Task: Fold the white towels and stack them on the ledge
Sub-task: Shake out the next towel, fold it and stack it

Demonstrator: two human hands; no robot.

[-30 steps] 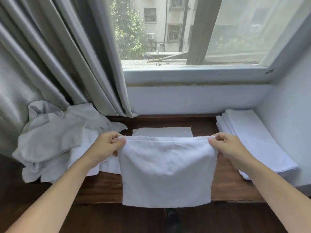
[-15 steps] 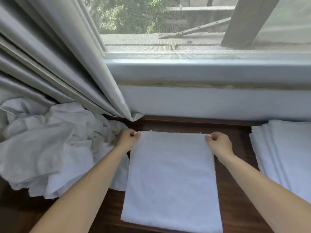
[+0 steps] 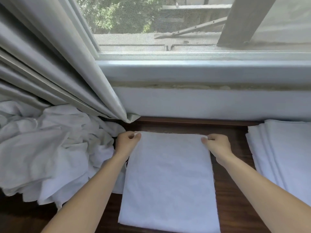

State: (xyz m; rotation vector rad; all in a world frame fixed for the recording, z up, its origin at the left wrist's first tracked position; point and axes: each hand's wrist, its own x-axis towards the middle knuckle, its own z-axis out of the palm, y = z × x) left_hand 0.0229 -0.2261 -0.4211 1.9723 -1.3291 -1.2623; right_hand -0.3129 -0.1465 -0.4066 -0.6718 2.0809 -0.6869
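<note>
1. The left hand (image 3: 128, 141) pinches the far left corner of a white towel (image 3: 170, 180), thumb and curled fingers closed on the cloth at its top edge.
2. The right hand (image 3: 217, 144) pinches the far right corner of the same towel, fingers curled over the edge and thumb pressed to the cloth.
3. The towel lies flat on the dark wood ledge (image 3: 235, 199), a tall rectangle running from the hands toward the camera, its near edge at the ledge's front.
4. Both forearms reach in from the bottom of the view, one along each side of the towel.
5. A heap (image 3: 50, 148) of crumpled white towels sits on the ledge to the left, touching the left wrist and just beside the flat towel's left edge.
6. A stack (image 3: 286, 157) of folded white towels lies on the ledge to the right, apart from the flat towel with bare wood between them; its layered edges show on the side facing the right arm.
7. A grey curtain (image 3: 58, 64) hangs at the left, its hem reaching the ledge behind the heap and near the left hand.
8. A white wall (image 3: 202, 105) rises behind the ledge, under the window (image 3: 168, 22), through which leaves and a roof show.
</note>
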